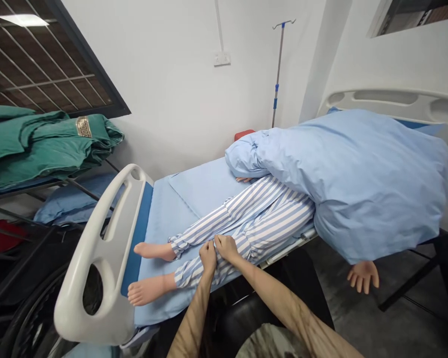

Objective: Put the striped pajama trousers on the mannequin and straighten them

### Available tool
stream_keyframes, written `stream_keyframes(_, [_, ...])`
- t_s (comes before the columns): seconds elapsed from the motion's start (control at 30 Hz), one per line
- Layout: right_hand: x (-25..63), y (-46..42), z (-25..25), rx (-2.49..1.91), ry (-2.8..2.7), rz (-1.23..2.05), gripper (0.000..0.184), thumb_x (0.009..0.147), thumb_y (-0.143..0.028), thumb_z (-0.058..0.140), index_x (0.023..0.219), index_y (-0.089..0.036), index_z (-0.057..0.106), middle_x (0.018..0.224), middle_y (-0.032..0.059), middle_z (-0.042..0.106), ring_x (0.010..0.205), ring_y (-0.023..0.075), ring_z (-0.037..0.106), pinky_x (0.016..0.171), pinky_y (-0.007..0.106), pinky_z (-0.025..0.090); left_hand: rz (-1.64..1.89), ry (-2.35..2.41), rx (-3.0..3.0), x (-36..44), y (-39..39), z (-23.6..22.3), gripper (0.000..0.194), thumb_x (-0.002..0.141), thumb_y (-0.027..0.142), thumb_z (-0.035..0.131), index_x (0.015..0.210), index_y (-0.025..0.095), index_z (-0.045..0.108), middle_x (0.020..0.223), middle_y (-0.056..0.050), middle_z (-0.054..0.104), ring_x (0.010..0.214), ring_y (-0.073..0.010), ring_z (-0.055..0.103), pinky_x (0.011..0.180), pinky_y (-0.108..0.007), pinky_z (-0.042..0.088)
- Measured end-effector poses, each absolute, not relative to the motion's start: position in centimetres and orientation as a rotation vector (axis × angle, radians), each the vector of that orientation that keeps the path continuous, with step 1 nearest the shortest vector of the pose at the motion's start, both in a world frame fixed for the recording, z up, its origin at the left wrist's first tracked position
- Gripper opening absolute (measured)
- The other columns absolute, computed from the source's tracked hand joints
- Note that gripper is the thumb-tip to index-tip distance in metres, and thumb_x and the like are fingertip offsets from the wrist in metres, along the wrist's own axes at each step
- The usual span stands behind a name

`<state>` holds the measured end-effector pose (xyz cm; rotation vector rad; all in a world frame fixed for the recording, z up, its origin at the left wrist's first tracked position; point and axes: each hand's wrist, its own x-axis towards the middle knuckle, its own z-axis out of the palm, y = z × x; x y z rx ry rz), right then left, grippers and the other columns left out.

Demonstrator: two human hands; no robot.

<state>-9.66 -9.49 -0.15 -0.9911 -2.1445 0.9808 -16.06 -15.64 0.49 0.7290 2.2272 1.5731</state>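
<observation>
A life-size manikin in blue-and-white striped trousers (280, 228) lies on the bed, its bare feet (151, 291) towards the footboard. My left hand (208, 256) is closed in a fist on the near trouser leg, around the shin. Right beside it, my right hand (227, 247) is also closed on the same leg, nearer the knee. Both seem to grip the cloth, though my fingertips are hidden. A light blue quilt (362, 174) covers the manikin's upper body. One manikin hand (363, 276) hangs out below the quilt at the right.
The bed's pale footboard (69, 298) rises at the left, and its headboard (395, 97) stands far right. Behind the bed is an IV pole (279, 69). Folded green cloths (48, 141) lie on a rack at left, above a wheelchair wheel (33, 308).
</observation>
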Motion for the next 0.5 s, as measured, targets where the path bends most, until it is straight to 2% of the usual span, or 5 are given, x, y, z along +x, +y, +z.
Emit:
stream_keyframes(0.13, [-9.4, -8.6, -0.2, -0.907, -2.077, 1.091, 0.042, 0.095, -0.028, 0.037, 0.059, -0.017, 0.055, 0.061, 0.0036, 0.061, 0.059, 0.0125, 0.050, 0.057, 0.025, 0.025, 1.682, 1.931, 0.679, -15.5, -13.3, 3.6, 0.035, 0.073, 0.043, 0.045, 0.050, 0.024, 0.027, 0.046, 0.007, 0.024, 0.047, -0.0084, 0.024, 0.047, -0.024, 0.026])
stream_keyframes(0.23, [-9.1, -8.0, 0.0, -0.913, -2.061, 1.107, 0.047, 0.096, -0.033, 0.036, 0.054, -0.017, 0.049, 0.053, 0.0003, 0.052, 0.054, 0.0114, 0.046, 0.055, 0.025, 0.024, 1.778, 1.918, 0.710, -17.6, -13.3, 6.1, 0.038, 0.075, 0.044, 0.046, 0.049, 0.024, 0.026, 0.045, 0.006, 0.024, 0.046, -0.0082, 0.024, 0.046, -0.024, 0.026])
stream_keyframes(0.3, [-9.0, -8.0, 0.0, -0.909, -2.041, 1.122, 0.049, 0.096, -0.037, 0.035, 0.052, -0.017, 0.045, 0.050, -0.0012, 0.046, 0.052, 0.0109, 0.043, 0.054, 0.025, 0.022, 1.785, 2.069, 0.794, -19.8, -14.8, 6.6, 0.038, 0.076, 0.044, 0.046, 0.049, 0.022, 0.029, 0.047, 0.005, 0.029, 0.049, -0.0090, 0.029, 0.050, -0.024, 0.029])
stream_keyframes(0.5, [-9.4, -8.6, 0.0, -0.928, -2.022, 1.137, 0.048, 0.095, -0.037, 0.035, 0.050, -0.018, 0.037, 0.048, -0.0020, 0.039, 0.050, 0.0102, 0.038, 0.053, 0.026, 0.020, 1.155, 2.646, 0.822, -21.5, -19.9, 1.5, 0.037, 0.079, 0.036, 0.046, 0.048, 0.021, 0.035, 0.049, 0.001, 0.036, 0.056, -0.0128, 0.035, 0.056, -0.027, 0.028])
